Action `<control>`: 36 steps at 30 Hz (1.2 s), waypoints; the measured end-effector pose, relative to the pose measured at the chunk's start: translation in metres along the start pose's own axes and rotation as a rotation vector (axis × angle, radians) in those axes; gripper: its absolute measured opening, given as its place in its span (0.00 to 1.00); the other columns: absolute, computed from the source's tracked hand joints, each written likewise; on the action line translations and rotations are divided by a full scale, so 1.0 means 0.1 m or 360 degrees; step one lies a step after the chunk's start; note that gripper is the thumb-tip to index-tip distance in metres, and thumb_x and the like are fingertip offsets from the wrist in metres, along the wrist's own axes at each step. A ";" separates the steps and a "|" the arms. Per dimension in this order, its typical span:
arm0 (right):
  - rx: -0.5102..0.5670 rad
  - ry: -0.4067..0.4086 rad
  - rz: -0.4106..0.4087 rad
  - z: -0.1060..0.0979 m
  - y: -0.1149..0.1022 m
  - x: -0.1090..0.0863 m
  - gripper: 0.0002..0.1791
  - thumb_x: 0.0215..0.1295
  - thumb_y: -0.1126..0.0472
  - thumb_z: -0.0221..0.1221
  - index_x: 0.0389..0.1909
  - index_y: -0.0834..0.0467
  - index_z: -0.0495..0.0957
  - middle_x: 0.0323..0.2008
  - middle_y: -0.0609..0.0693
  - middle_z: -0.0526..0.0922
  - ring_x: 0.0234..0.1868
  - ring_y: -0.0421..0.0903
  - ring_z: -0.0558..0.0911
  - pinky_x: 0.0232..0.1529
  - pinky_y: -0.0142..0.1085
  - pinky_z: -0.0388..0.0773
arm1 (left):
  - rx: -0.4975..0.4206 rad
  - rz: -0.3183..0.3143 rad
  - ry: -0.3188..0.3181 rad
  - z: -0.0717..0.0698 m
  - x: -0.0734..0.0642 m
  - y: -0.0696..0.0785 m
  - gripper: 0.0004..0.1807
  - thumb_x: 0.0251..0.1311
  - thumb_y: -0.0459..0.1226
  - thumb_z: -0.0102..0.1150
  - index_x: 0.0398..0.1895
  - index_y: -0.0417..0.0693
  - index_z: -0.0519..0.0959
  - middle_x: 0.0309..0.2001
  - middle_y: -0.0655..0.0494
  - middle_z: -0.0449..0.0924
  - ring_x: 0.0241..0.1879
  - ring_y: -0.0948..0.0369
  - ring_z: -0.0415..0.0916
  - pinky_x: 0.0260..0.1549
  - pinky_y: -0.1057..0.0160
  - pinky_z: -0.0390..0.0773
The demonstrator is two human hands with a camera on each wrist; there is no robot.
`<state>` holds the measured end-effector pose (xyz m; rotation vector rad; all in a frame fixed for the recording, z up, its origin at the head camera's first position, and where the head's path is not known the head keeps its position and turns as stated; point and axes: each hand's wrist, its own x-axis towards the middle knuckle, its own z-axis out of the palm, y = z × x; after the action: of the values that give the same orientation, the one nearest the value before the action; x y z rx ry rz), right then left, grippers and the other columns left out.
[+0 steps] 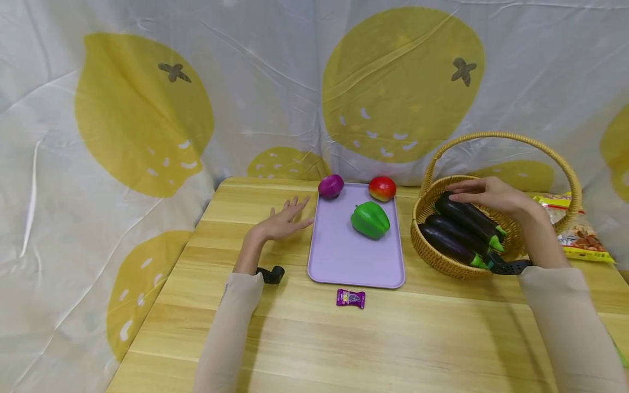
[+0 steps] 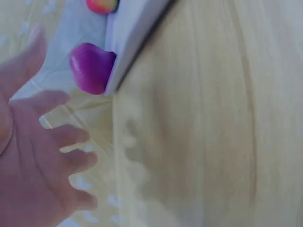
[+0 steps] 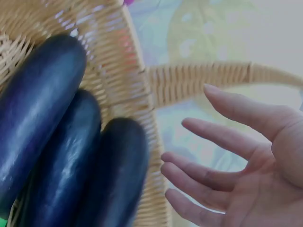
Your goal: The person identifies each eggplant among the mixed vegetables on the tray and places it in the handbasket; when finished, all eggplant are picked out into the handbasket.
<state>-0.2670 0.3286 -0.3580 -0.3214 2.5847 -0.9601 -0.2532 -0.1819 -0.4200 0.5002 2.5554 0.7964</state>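
My right hand (image 1: 491, 195) is over the wicker basket (image 1: 444, 266), inside the arch of its handle, its fingers slightly bent with nothing held. Below it, three dark eggplants (image 3: 68, 153) with green stems lie side by side in the basket; the right wrist view shows a gap between them and the fingertips. Above the table, left of the lilac tray (image 1: 351, 265), my left hand (image 1: 281, 221) has its fingers spread and holds nothing. On the tray lies a green bell pepper (image 1: 371, 220). A purple onion-like item (image 2: 90, 68) is at the tray's far left corner.
A red and yellow fruit, possibly a mango (image 1: 382, 189), sits at the tray's far right corner. One purple wrapped candy (image 1: 351, 298) lies in front of the tray. Behind the basket at right is a yellow-edged food bag (image 1: 585, 237). A lemon-print cloth (image 1: 275, 98) hangs behind the table.
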 end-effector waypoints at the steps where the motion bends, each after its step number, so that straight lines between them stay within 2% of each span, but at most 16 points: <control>1: -0.0013 0.0010 -0.0018 0.00 -0.05 -0.03 0.34 0.78 0.43 0.55 0.75 0.59 0.69 0.74 0.66 0.69 0.70 0.66 0.73 0.67 0.64 0.71 | -0.0007 0.0009 0.0045 -0.01 -0.03 0.03 0.42 0.79 0.59 0.41 0.86 0.56 0.39 0.85 0.42 0.26 0.83 0.41 0.20 0.74 0.28 0.17; 4: -0.0079 0.0062 -0.0066 0.03 -0.24 -0.15 0.33 0.78 0.43 0.54 0.75 0.57 0.69 0.71 0.65 0.74 0.69 0.64 0.75 0.65 0.57 0.74 | 0.0007 0.0028 0.0165 -0.02 -0.11 0.15 0.41 0.79 0.60 0.37 0.86 0.55 0.39 0.84 0.42 0.24 0.83 0.42 0.17 0.72 0.28 0.13; 7: -0.0128 0.0115 -0.0127 0.11 -0.46 -0.23 0.32 0.78 0.44 0.55 0.75 0.57 0.68 0.67 0.64 0.78 0.67 0.62 0.78 0.63 0.52 0.76 | 0.0086 -0.0013 0.0293 -0.01 -0.20 0.30 0.41 0.80 0.60 0.36 0.86 0.55 0.39 0.84 0.43 0.22 0.83 0.45 0.15 0.71 0.30 0.10; 11: -0.0148 0.0153 -0.0214 0.30 -0.72 -0.30 0.32 0.79 0.46 0.55 0.75 0.60 0.67 0.67 0.66 0.77 0.66 0.64 0.78 0.63 0.58 0.76 | 0.0265 -0.0100 0.0486 0.04 -0.26 0.51 0.42 0.79 0.61 0.34 0.85 0.52 0.42 0.85 0.43 0.27 0.84 0.45 0.19 0.72 0.30 0.12; 15: -0.0193 0.0221 -0.0287 0.55 -0.97 -0.34 0.34 0.80 0.45 0.52 0.77 0.60 0.64 0.71 0.67 0.69 0.70 0.67 0.71 0.66 0.66 0.69 | 0.0374 -0.0121 0.0634 0.11 -0.26 0.70 0.42 0.78 0.62 0.34 0.85 0.51 0.44 0.85 0.42 0.32 0.85 0.43 0.25 0.73 0.26 0.17; 19: -0.0329 0.0378 -0.0330 0.86 -1.17 -0.29 0.40 0.80 0.41 0.49 0.80 0.62 0.56 0.78 0.71 0.55 0.77 0.72 0.58 0.73 0.71 0.56 | 0.0444 -0.0117 0.0737 0.21 -0.24 0.84 0.42 0.77 0.63 0.36 0.86 0.56 0.43 0.86 0.44 0.31 0.85 0.43 0.26 0.73 0.24 0.20; 23: -0.0483 0.0515 -0.0302 1.17 -1.28 -0.20 0.46 0.78 0.36 0.48 0.83 0.60 0.49 0.81 0.71 0.45 0.81 0.71 0.47 0.78 0.70 0.41 | 0.0488 -0.0100 0.0794 0.31 -0.21 0.92 0.42 0.76 0.64 0.36 0.86 0.61 0.42 0.86 0.47 0.29 0.84 0.43 0.23 0.73 0.24 0.21; 26: -0.0555 0.0586 -0.0301 1.36 -1.32 -0.12 0.47 0.76 0.35 0.51 0.83 0.60 0.49 0.83 0.69 0.40 0.83 0.68 0.40 0.80 0.69 0.33 | 0.0521 -0.0080 0.0801 0.39 -0.18 0.96 0.42 0.76 0.64 0.36 0.86 0.63 0.42 0.86 0.49 0.28 0.84 0.43 0.22 0.73 0.24 0.20; 31: -0.0672 0.0697 -0.0336 1.56 -1.35 -0.02 0.48 0.73 0.36 0.56 0.83 0.57 0.51 0.83 0.67 0.37 0.84 0.67 0.37 0.78 0.73 0.31 | 0.0572 -0.0054 0.0798 0.50 -0.14 1.02 0.41 0.76 0.65 0.36 0.85 0.64 0.43 0.86 0.49 0.28 0.84 0.43 0.24 0.73 0.24 0.21; 36: -0.0738 0.0713 -0.0317 1.67 -1.34 0.02 0.48 0.72 0.33 0.55 0.84 0.52 0.50 0.84 0.66 0.38 0.84 0.67 0.37 0.76 0.75 0.29 | 0.0572 -0.0049 0.0788 0.57 -0.11 1.07 0.41 0.76 0.65 0.36 0.85 0.67 0.42 0.86 0.50 0.27 0.84 0.44 0.21 0.73 0.25 0.20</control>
<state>-0.1887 0.1310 -0.3869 -0.5452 3.2329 -0.5181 -0.1942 -0.0786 -0.3956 0.4045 3.1846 0.4910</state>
